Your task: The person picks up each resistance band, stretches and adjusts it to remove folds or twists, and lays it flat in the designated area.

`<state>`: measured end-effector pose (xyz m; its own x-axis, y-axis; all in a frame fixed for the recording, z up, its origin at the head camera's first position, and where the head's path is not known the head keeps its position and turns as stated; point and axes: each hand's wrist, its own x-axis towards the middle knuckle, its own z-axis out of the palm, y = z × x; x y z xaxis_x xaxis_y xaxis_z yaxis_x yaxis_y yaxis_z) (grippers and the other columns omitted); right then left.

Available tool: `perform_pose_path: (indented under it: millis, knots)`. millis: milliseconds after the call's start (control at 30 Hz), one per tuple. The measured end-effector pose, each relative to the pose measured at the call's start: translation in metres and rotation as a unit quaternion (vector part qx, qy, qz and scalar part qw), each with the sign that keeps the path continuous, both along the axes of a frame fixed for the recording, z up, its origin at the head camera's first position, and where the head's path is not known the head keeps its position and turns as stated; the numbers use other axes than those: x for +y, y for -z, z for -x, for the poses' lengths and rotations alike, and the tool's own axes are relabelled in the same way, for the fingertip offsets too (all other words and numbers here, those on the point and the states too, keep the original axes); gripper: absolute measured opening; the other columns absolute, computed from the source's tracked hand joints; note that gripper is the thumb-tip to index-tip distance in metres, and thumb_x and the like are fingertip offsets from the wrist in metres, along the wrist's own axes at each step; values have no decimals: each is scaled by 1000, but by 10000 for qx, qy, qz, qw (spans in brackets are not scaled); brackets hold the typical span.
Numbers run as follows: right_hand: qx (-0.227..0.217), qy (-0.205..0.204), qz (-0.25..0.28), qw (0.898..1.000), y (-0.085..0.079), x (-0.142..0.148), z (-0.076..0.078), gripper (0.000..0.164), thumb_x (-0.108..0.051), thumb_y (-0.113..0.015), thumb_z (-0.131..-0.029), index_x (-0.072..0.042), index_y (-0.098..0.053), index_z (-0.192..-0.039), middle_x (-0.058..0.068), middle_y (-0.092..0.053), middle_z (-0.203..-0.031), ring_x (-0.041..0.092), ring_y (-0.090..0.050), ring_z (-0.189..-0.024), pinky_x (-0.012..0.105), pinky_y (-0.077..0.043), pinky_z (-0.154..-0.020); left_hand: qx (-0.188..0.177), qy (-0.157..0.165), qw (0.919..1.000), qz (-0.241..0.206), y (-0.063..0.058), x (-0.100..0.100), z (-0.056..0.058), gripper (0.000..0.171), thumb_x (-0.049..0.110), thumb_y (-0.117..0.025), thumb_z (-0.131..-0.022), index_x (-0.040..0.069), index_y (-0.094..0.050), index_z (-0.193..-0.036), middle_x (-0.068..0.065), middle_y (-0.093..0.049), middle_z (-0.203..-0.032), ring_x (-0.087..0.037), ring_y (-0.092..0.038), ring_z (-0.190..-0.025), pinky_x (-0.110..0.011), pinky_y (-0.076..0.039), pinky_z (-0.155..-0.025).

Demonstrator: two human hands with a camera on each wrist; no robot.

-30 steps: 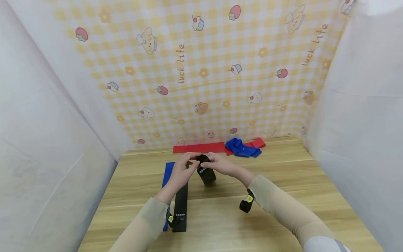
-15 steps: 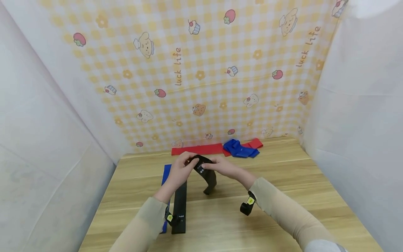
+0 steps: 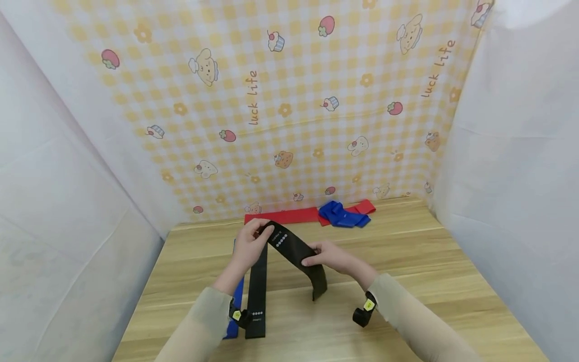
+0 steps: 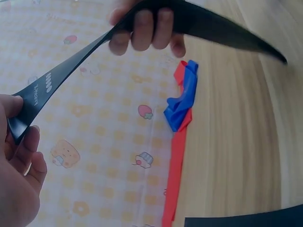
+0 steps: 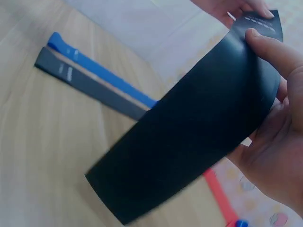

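A black resistance band [image 3: 291, 246] with a row of pale dots and small lettering stretches between both hands above the table. My left hand [image 3: 246, 246] pinches its upper left end between thumb and fingers. Farther along, my right hand [image 3: 332, 257] grips the band with the thumb on top, seen close in the right wrist view. Beyond the right hand, the band's loose end [image 5: 137, 189] hangs down toward the table. Below the left hand a second black band [image 3: 257, 301] lies flat, with a blue band [image 3: 232, 329] alongside it, partly covered by the left forearm.
At the table's back edge a red band [image 3: 289, 216] lies lengthwise. A crumpled blue band [image 3: 341, 215] rests over its right part. Patterned cloth [image 3: 280, 125] hangs behind the wooden table [image 3: 384, 296], and white sheets [image 3: 497, 166] stand at both sides.
My right hand has slid down and right along the black band, away from the left hand, so the band has straightened from a bunched loop. The left hand has shifted slightly left.
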<state>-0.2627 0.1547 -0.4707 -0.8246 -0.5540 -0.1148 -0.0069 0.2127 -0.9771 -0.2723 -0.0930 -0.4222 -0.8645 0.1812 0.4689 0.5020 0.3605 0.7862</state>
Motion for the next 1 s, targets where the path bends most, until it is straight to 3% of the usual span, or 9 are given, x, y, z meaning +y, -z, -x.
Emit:
perform_pose_path:
  millis: [100, 233, 467, 733, 1000]
  knots:
    - [36, 29, -13, 10000, 16, 8, -6, 22, -17, -71, -87, 1, -65, -98, 3, -65, -85, 16, -60, -77, 30, -50, -72, -103, -25, 9999, -35, 8, -4, -3, 11, 13, -66, -93, 5, -72, -96, -7, -68, -93, -16, -54, -74, -25, -46, -62]
    - [55, 54, 36, 10000, 35, 21, -13, 18, -15, -71, -88, 1, -63, -90, 1, -60, -78, 15, -54, -73, 28, -46, -68, -507, -174, 9986, -40, 18, -10, -10, 11, 11, -66, -93, 2, -71, -95, -8, -66, -87, -13, -52, -68, -23, -44, -58]
    - [-71, -186, -94, 9998, 61, 48, -27, 20, -18, -69, -90, 1, -66, -93, -2, -60, -80, 12, -52, -73, 26, -44, -68, -1237, -324, 9915, -222, 19, -15, -36, 12, 4, -64, -93, -5, -68, -98, -11, -63, -86, -15, -52, -72, -24, -45, -60]
    - [-760, -191, 33, 9969, 82, 77, -43, 22, -16, -69, -89, 3, -70, -98, 0, -67, -85, 13, -57, -75, 27, -48, -68, -1716, -584, 9832, -199, 72, -30, -40, 20, 17, -66, -94, -1, -69, -102, -2, -61, -84, -13, -50, -75, -24, -43, -61]
    - [-815, -123, 162, 9965, 97, 95, -47, 27, -12, -66, -89, 10, -67, -105, 2, -69, -89, 15, -61, -80, 28, -50, -72, -2273, -787, 9706, 67, 101, -38, -53, 22, 24, -67, -93, 6, -71, -103, -2, -63, -90, -18, -51, -81, -26, -44, -66]
